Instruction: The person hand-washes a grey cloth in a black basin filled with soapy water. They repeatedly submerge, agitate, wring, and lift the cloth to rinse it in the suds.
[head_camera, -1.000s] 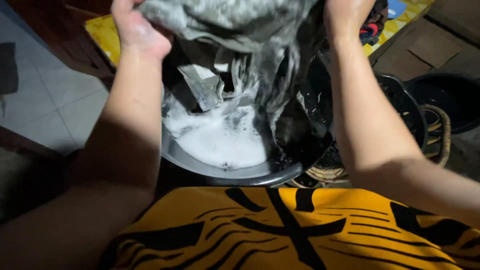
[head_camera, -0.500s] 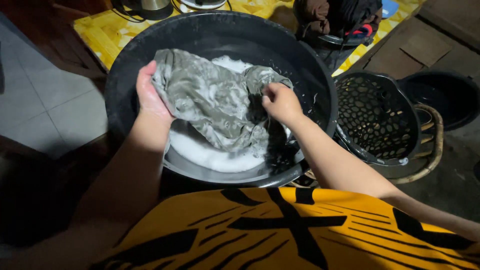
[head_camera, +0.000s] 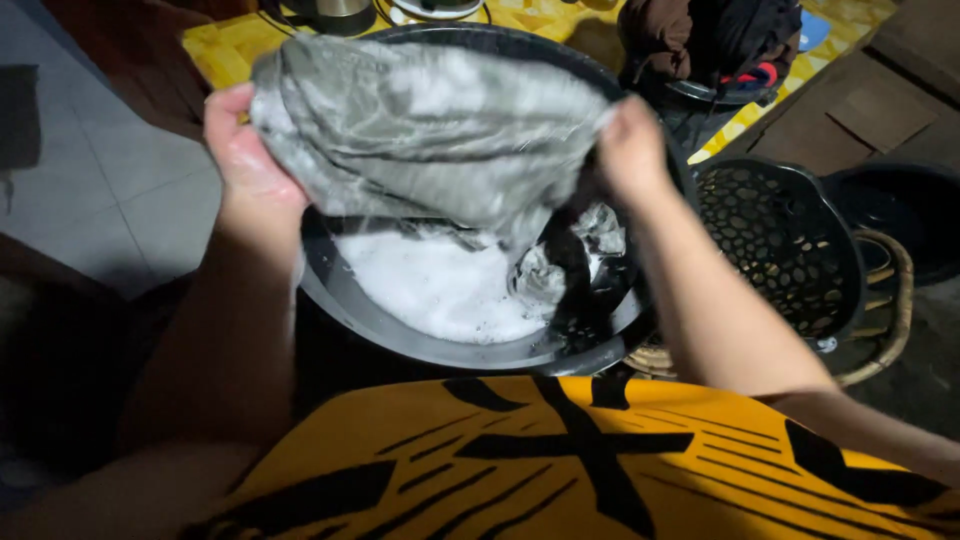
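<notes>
A wet, soapy grey garment (head_camera: 430, 130) is stretched between both hands above a large black basin (head_camera: 470, 352). My left hand (head_camera: 245, 160) grips its left end and my right hand (head_camera: 632, 150) grips its right end. The garment's lower part hangs down into the basin, where white suds (head_camera: 440, 290) cover the water. Part of the basin's far rim is hidden behind the cloth.
A black perforated basket (head_camera: 780, 240) sits right of the basin, with a wicker ring (head_camera: 890, 300) under it and a dark tub (head_camera: 900, 210) beyond. A pile of dark clothes (head_camera: 710, 40) lies at the back on a yellow patterned mat (head_camera: 225, 45). Grey floor tiles (head_camera: 110, 200) lie left.
Half a second ago the garment was bunched low in the suds. Both hands have lifted it up and pulled it apart, so it now spans above the basin.
</notes>
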